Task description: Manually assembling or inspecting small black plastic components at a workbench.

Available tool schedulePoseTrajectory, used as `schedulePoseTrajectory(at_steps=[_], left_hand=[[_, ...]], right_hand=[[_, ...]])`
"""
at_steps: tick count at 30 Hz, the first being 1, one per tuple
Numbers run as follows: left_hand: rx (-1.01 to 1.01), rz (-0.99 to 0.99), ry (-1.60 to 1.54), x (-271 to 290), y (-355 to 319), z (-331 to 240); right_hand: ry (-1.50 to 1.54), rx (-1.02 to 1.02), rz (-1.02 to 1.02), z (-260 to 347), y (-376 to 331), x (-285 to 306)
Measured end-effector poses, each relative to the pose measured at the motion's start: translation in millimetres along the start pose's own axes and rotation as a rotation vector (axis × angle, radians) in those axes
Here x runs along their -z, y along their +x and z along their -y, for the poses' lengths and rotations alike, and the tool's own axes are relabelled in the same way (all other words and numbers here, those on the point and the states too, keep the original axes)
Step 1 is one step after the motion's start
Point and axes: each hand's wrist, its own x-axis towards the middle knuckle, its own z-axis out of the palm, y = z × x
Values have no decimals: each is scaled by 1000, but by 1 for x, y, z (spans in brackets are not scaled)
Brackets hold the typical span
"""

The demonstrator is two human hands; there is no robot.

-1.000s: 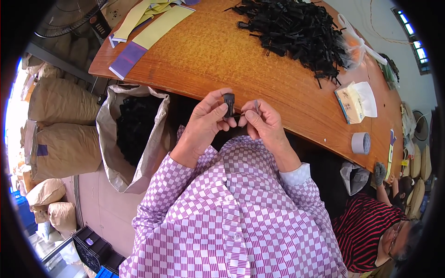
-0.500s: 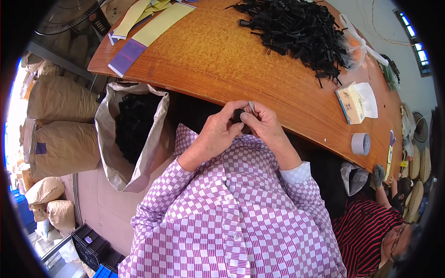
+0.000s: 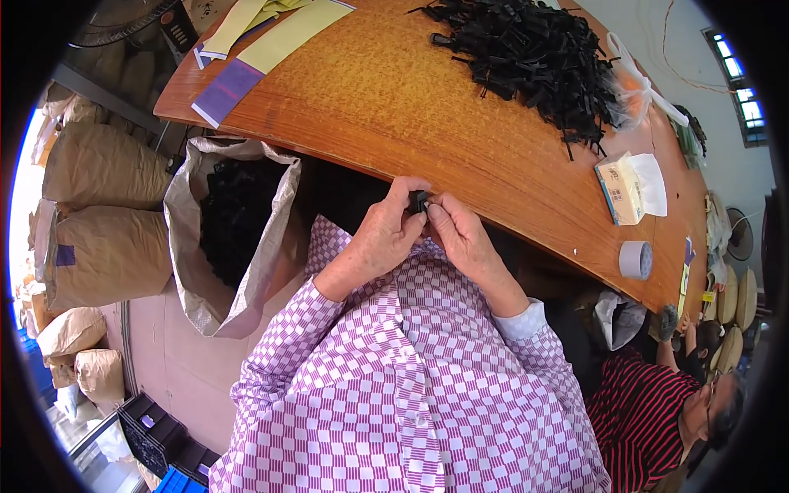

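Note:
Just off the near edge of the table, my two hands meet over one small black piece (image 3: 418, 202). My left hand (image 3: 383, 230) is closed, pinching it between thumb and forefinger. From the other side my right hand (image 3: 467, 238) is closed too, its thumb pressed against the piece. Fingers cover most of the piece, so its exact kind does not show; it looks like plastic. On the table ahead lies a big heap of black strip-like parts (image 3: 526, 57) with thin tails. To my left a white woven sack (image 3: 185, 246) stands with its mouth wide, holding black pieces (image 3: 238, 214).
Yellow and purple strips (image 3: 230, 86) lie at the table's far left. On the right are a tissue box (image 3: 618, 191), a tape roll (image 3: 634, 260) and a tied plastic bag (image 3: 631, 86). A person in a striped shirt (image 3: 645, 403) sits at right. Brown sacks (image 3: 107, 255) are stacked left.
My right fingers have curled in closer round the black piece. A thin grey bit that showed at the right fingertips is no longer visible. The view has shifted slightly.

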Motion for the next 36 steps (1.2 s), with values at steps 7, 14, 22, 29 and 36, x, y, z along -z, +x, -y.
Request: schedulePoseTrajectory(at_steps=[7, 14, 22, 29, 36], left_hand=[[-97, -153, 195, -3, 3, 2], [-195, -250, 393, -2, 10, -3], [178, -238, -367, -3, 6, -9], [389, -180, -740, 1, 1, -6], [435, -15, -800, 1, 5, -14]], right_hand=[[-117, 174, -120, -4, 7, -12], [79, 87, -21, -2, 22, -2], [-718, 291, -369, 20, 108, 113], [-1356, 164, -367, 26, 138, 143], [-1307, 455, -331, 23, 111, 137]])
